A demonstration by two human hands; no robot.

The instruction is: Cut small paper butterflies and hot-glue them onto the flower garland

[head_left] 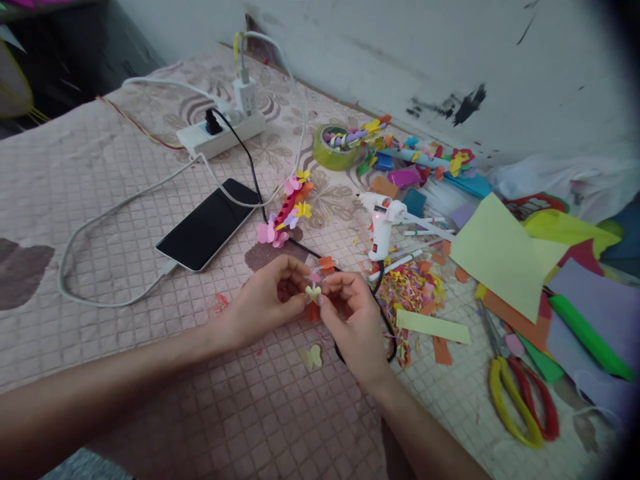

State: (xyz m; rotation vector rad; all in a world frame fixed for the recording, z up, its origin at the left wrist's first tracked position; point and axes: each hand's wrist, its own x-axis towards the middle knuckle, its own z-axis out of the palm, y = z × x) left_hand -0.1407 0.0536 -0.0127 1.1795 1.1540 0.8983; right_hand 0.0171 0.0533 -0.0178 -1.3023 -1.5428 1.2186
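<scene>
A small pale yellow paper butterfly is between the fingertips of my left hand and my right hand, both closed in a pinch. Close behind it are an orange paper piece and a pink one; whether they are joined to it, I cannot tell. Just below my fingers lies another pale yellow paper butterfly. Beyond my hands rests a red stick covered with pink, orange and yellow paper butterflies. To the right, a white glue gun shows a small red light.
A phone on a white cable and a power strip lie at the left. Paper scraps, scissors, coloured sheets and a green cutter spread over the right. A tape roll sits near the wall.
</scene>
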